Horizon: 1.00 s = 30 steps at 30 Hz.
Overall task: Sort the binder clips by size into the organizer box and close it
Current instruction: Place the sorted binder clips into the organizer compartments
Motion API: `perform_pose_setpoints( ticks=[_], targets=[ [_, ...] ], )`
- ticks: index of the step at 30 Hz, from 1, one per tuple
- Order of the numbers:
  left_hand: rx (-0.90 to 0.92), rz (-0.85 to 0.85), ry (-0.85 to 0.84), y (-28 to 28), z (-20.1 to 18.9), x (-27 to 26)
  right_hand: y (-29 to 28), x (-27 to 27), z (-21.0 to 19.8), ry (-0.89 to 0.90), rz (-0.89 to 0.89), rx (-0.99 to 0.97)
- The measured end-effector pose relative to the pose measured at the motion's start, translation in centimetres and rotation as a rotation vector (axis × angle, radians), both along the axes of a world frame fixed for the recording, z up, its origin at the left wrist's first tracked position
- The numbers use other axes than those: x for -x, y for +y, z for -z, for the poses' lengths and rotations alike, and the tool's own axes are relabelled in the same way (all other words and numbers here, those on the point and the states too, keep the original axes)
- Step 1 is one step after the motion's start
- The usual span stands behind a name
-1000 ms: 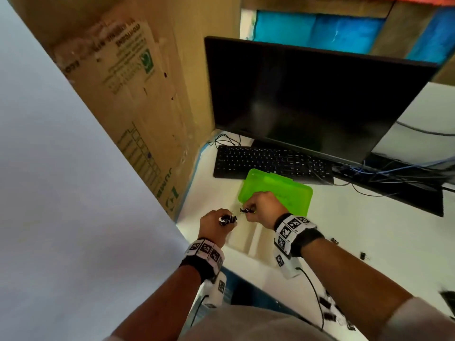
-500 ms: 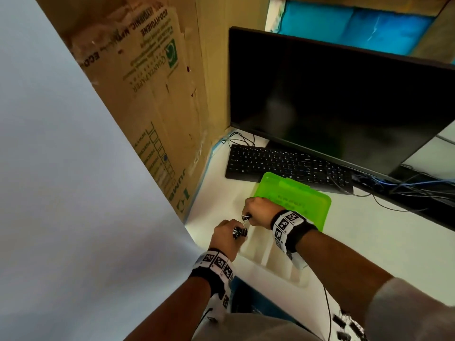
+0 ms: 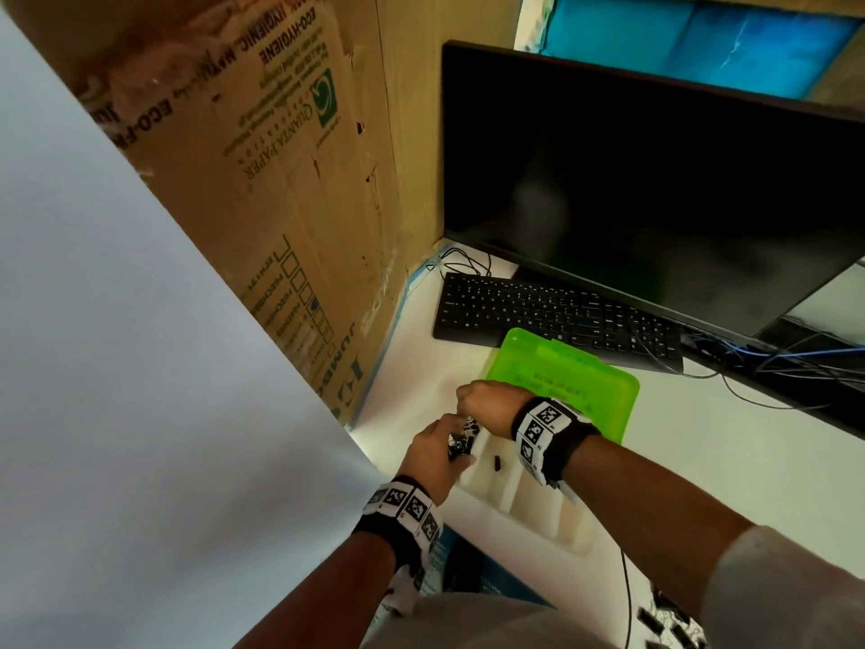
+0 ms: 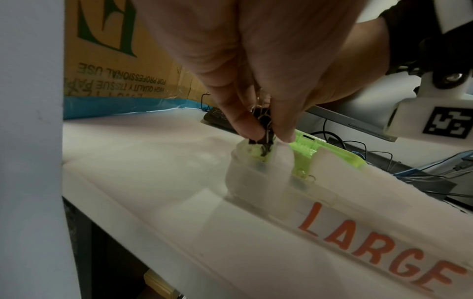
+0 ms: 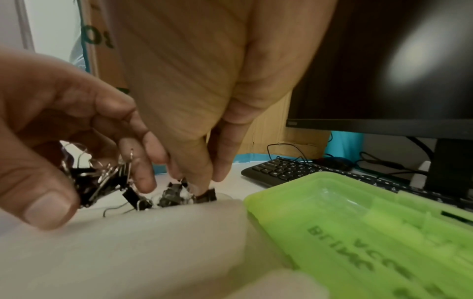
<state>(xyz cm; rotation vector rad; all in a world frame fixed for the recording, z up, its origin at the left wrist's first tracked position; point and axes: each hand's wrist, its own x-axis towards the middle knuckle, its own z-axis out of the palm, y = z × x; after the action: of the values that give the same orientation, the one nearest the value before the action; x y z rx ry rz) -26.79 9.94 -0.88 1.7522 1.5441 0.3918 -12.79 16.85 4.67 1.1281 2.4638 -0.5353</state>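
Observation:
The organizer box [image 3: 524, 512] is white and translucent, with its green lid [image 3: 566, 381] open toward the keyboard and a red "LARGE" label [image 4: 379, 244] on its side. My left hand [image 3: 461, 449] grips a bunch of black binder clips [image 5: 100, 180] beside the box's far left corner. My right hand [image 3: 468, 414] reaches down there, and its fingertips [image 5: 202, 186] pinch one black clip [image 5: 207, 197] at the box's rim. More clips [image 5: 170, 197] lie in that corner compartment. A single clip [image 3: 497, 462] lies in a neighbouring compartment.
A black keyboard [image 3: 552, 320] and a dark monitor [image 3: 655, 189] stand behind the box. A cardboard carton [image 3: 290, 180] walls off the left. Cables [image 3: 772, 363] trail at the right. Several loose clips [image 3: 669, 620] lie on the white desk by my right elbow.
Both hands have dropped from above the desk to the box's far left corner. The right hand has lowered its clip to the rim, and my head has turned left.

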Motion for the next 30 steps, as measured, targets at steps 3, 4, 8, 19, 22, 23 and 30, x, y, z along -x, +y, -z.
perform_pose_setpoints(
  ticks=[3,4,8,19,22,23,30],
  targets=[
    [0.009,0.006,-0.007,0.0,0.2,-0.3,0.0,-0.7,0.0,0.074,0.061,0.051],
    [0.007,0.009,-0.01,-0.1,0.3,-0.4,0.0,-1.0,0.1,0.103,0.088,0.063],
    [-0.01,0.016,-0.026,-0.1,0.5,-0.5,-0.3,-2.3,0.4,0.199,0.199,0.048],
    [0.024,-0.008,-0.066,-0.1,0.8,-0.6,-1.1,-4.2,0.5,0.106,0.382,-0.039],
    [-0.03,-0.016,-0.106,-0.3,0.7,-0.3,-1.7,-3.4,0.4,-0.07,0.301,-0.08],
    [-0.055,-0.023,-0.105,-0.3,0.7,-0.2,-2.0,-3.1,0.5,-0.124,0.27,-0.087],
    [-0.068,0.101,0.054,0.7,1.1,0.8,-3.4,-2.0,1.8,-0.304,0.151,-0.129]
  ],
)
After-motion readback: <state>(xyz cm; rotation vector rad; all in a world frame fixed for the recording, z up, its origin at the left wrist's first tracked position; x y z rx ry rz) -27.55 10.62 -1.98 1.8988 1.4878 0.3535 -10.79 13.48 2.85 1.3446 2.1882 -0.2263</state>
